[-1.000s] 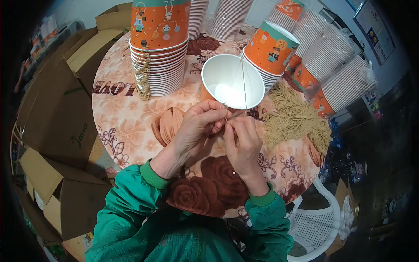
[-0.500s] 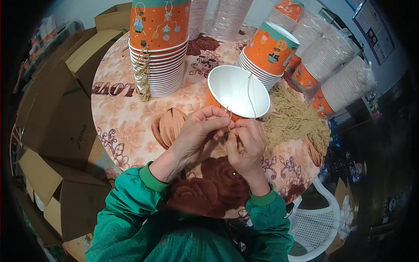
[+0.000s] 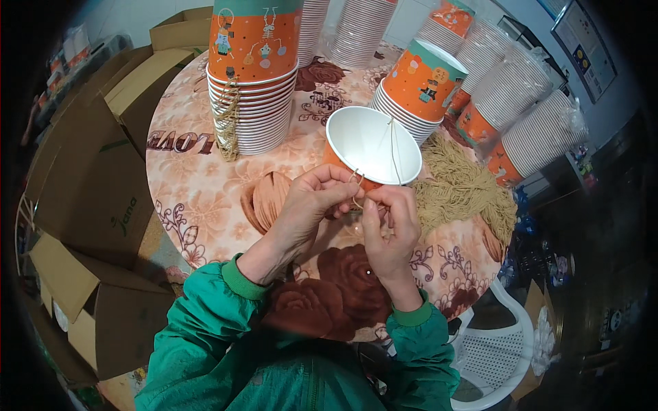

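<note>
A paper bucket (image 3: 373, 140), white inside and orange outside, leans toward me on the table. Tan string (image 3: 395, 154) runs from its far rim across the mouth, and a loop of string hangs at the near rim. My left hand (image 3: 317, 200) pinches that loop at the near side, thumb against fingers. Just to its right, my right hand (image 3: 392, 229) pinches the string's end between thumb and forefinger. Right of the bucket lies a heap of tan strings (image 3: 466, 188). The bucket's lower part is hidden behind my hands.
A tall stack of orange buckets (image 3: 253, 113), with strings hanging on its side, stands at the left. Another stack (image 3: 425, 82) rises behind the bucket. Plastic-wrapped stacks (image 3: 538, 140) line the right. Cardboard boxes (image 3: 89, 171) flank the round table (image 3: 185, 185); a white chair (image 3: 493, 363) is lower right.
My right hand has shifted slightly, its thumb and forefinger now higher and a little apart from my left fingers. My left hand keeps its pinch by the rim.
</note>
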A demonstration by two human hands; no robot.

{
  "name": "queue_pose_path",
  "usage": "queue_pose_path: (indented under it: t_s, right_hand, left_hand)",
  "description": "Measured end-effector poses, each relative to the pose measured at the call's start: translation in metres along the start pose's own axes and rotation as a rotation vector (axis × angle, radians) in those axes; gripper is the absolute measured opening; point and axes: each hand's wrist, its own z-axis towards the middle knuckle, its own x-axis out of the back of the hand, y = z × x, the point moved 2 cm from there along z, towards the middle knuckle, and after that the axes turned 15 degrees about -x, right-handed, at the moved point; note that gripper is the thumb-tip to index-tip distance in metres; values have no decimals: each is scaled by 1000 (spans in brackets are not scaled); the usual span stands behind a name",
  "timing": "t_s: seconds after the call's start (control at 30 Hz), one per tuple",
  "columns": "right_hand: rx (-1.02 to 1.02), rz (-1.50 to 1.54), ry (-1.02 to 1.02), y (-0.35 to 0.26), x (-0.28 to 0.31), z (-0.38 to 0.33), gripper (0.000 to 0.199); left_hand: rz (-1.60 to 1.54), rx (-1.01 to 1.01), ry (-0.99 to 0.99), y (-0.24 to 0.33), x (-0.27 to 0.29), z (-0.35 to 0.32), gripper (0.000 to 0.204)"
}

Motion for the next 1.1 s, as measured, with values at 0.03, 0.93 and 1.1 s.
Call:
queue_pose_path:
  t_s: [0.03,0.93,1.1]
  right_hand:
    - [-79,63,11,0,0,0,10]
    - [-167,32,-49,-16,6,-5,8]
    - [-115,-45,-21,-9,5,-5,12]
  left_hand:
    - [0,1,0,-1,1,0,7]
    - [199,-198,-220,8,-4,-10,7]
    - [26,-55,-177,1,-7,-8,9]
